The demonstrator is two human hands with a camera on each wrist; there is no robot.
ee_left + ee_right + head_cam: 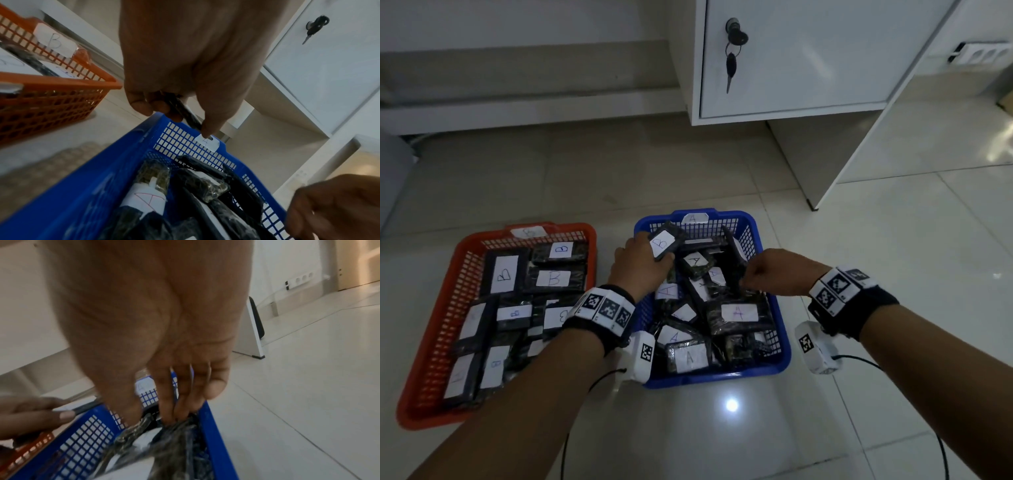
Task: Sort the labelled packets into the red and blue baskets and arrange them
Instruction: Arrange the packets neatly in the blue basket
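The packet marked B [665, 244] is held clear above the blue basket [753, 226], whose tag reads A; the left hand [635, 262] grips it by the edge, evidently a misfile bound for the red basket [585, 230]. The right hand [763, 272] pinches an upright dark packet [732, 260] in the blue basket, probably to straighten the pile.

We list a red lattice-walled plastic basket [448, 308] and a blue lattice-walled plastic basket [753, 233], both faintly shiny. We note dark packets in glossy, crinkled clear film [739, 322] bearing matt white paper labels [554, 278]. We record glossy pale floor tiles [876, 274], a smooth white cabinet [808, 61] and black cloth wristbands [876, 315].
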